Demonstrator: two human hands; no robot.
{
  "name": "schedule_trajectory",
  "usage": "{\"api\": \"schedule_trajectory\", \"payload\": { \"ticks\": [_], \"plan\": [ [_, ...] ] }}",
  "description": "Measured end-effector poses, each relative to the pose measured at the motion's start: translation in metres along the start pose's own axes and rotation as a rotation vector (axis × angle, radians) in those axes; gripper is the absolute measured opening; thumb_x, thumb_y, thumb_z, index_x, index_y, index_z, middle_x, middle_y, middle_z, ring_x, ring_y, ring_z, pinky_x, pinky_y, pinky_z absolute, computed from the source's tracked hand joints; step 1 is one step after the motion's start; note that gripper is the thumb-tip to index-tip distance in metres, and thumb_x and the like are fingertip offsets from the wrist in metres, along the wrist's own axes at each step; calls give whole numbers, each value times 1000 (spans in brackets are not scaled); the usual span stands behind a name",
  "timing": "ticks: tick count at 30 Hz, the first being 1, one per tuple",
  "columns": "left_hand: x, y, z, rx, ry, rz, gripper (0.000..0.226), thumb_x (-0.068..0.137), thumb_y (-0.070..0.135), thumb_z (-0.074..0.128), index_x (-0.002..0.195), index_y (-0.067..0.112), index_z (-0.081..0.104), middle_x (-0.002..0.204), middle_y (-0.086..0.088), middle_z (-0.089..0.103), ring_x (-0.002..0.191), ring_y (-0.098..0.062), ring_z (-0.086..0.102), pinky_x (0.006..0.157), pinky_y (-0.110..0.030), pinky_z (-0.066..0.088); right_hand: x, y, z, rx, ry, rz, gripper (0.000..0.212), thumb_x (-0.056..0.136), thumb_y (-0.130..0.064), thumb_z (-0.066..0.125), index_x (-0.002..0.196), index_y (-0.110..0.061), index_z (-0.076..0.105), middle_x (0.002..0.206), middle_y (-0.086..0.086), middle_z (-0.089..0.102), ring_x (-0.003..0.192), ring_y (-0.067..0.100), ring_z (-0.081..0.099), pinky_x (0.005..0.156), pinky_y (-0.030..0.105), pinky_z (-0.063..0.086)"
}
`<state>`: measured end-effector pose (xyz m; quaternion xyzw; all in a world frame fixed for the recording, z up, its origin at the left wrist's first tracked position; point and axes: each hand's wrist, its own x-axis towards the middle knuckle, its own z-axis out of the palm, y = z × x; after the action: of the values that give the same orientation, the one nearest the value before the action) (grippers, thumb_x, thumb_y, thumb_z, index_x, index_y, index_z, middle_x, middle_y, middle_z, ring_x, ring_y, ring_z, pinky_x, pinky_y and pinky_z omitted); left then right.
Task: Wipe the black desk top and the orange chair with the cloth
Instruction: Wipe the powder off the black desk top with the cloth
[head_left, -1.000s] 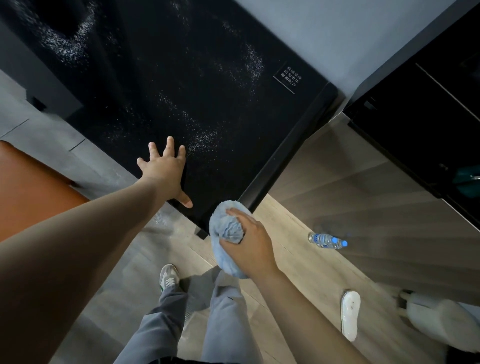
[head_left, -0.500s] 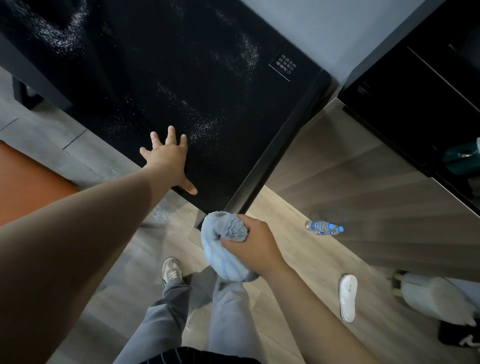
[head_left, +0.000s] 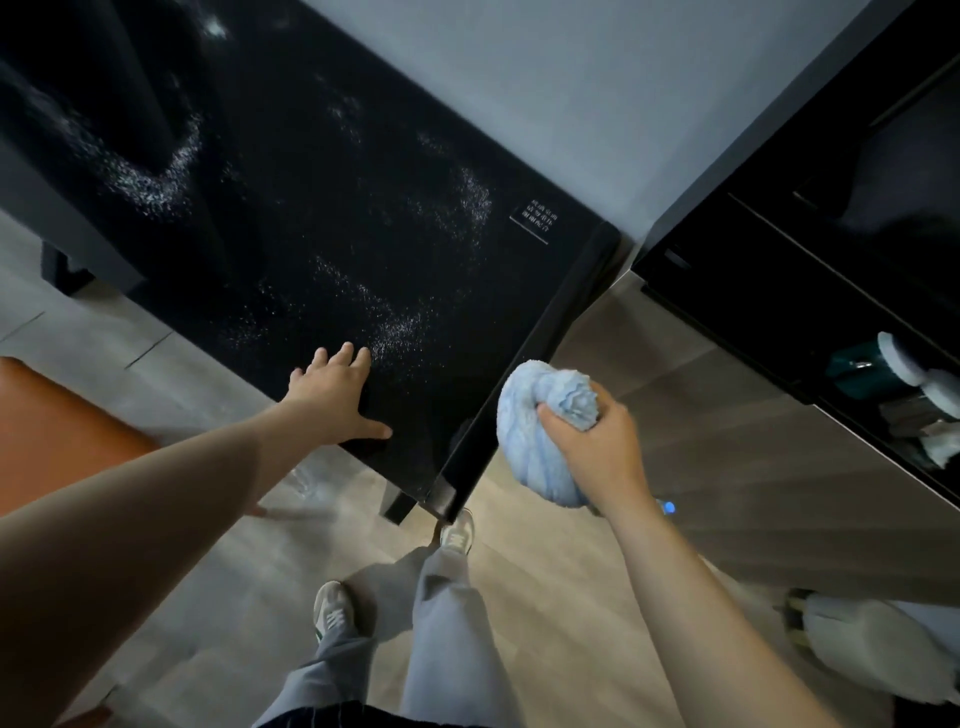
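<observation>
Down at the bottom of my feed, grey trousers (head_left: 447, 649) and pale sneakers (head_left: 332, 616) stand on the wood floor (head_left: 545, 597), one foot near the desk's front corner. Higher up, the right hand (head_left: 597, 447) grips a bunched light-blue cloth (head_left: 535, 431), fingers curled round it. It is held over the floor just beside the right edge of the black desk top (head_left: 311, 208); I cannot tell whether cloth and edge touch. A blue bottle cap (head_left: 669, 507) peeks out behind that wrist. The left hand (head_left: 332, 395) lies flat on the desk top near its front corner, fingers straight and spread. The two hands are apart, with the desk's corner between them. Left of that forearm, the orange chair (head_left: 57, 426) shows at the frame's edge, in front of the desk. Beyond the left fingertips, white powdery streaks (head_left: 400, 327) curve across the glossy black surface. Farther back, a small white-lettered label (head_left: 540, 221) sits near the desk's rear right corner, by the grey wall (head_left: 571, 104). At far right, a dark shelf unit (head_left: 779, 291) holds a teal mug (head_left: 857, 366).
</observation>
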<state>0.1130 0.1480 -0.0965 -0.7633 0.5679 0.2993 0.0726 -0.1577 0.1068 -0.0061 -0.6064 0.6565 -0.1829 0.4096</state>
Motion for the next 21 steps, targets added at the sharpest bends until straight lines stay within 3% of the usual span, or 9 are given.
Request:
{"api": "schedule_trajectory", "payload": {
  "ticks": [5, 12, 17, 21],
  "plan": [
    [23, 4, -33, -12, 37, 11, 114, 74, 65, 68, 154, 12, 6, 161, -9, 8, 146, -35, 13, 115, -51, 27, 48, -21, -11, 42, 45, -76, 18, 84, -32, 68, 100, -34, 62, 94, -12, 68, 88, 3, 64, 73, 23, 50],
    [74, 38, -68, -46, 21, -25, 111, 76, 65, 65, 154, 13, 6, 161, -8, 9, 147, -35, 12, 116, -49, 26, 156, -43, -31, -11, 46, -109, 10, 82, -32, 65, 88, -38, 60, 87, -14, 68, 85, 4, 65, 76, 28, 54],
    [126, 72, -88, -33, -1, -54, 113, 75, 67, 64, 154, 17, 2, 161, -6, 4, 148, -34, 7, 118, -50, 19, 255, -48, -35, -186, 121, -162, 30, 79, -38, 58, 109, -33, 60, 103, -9, 68, 98, 17, 63, 87, 41, 53],
    [171, 83, -94, 18, -6, -89, 116, 72, 70, 64, 154, 22, -2, 161, -5, -7, 148, -35, -3, 118, -53, 14, 324, -54, -36, -289, 169, -208, 34, 84, -27, 61, 118, -19, 61, 118, 1, 66, 111, 24, 58, 98, 35, 45]
  ]
}}
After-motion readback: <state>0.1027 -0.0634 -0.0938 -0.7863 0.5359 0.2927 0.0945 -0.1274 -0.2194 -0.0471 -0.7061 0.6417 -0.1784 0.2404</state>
